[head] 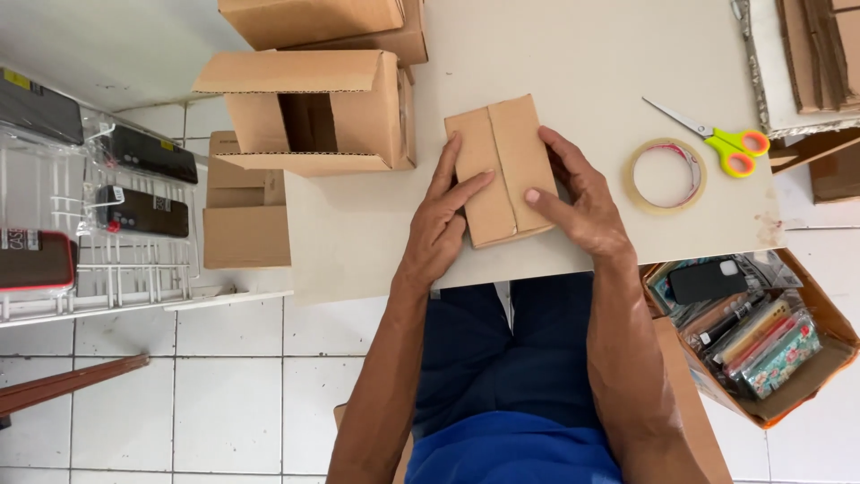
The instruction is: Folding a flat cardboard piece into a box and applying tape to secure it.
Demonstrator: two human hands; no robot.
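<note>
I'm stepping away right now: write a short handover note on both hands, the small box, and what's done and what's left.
Left hand: flat on the left side of the small cardboard box, fingers spread over its top flaps.
Right hand: pressing the box's right side, thumb on top.
Box: on the table, near its front edge, flaps folded shut and meeting along a centre seam.
Tape roll and scissors: on the table to the right of the box, untouched.
Done: flaps closed.
Left: no tape shows on the seam, so sealing looks outstanding.
A larger open carton lies on its side to the left.

One tape roll (665, 175), one scissors (721, 141)
</note>
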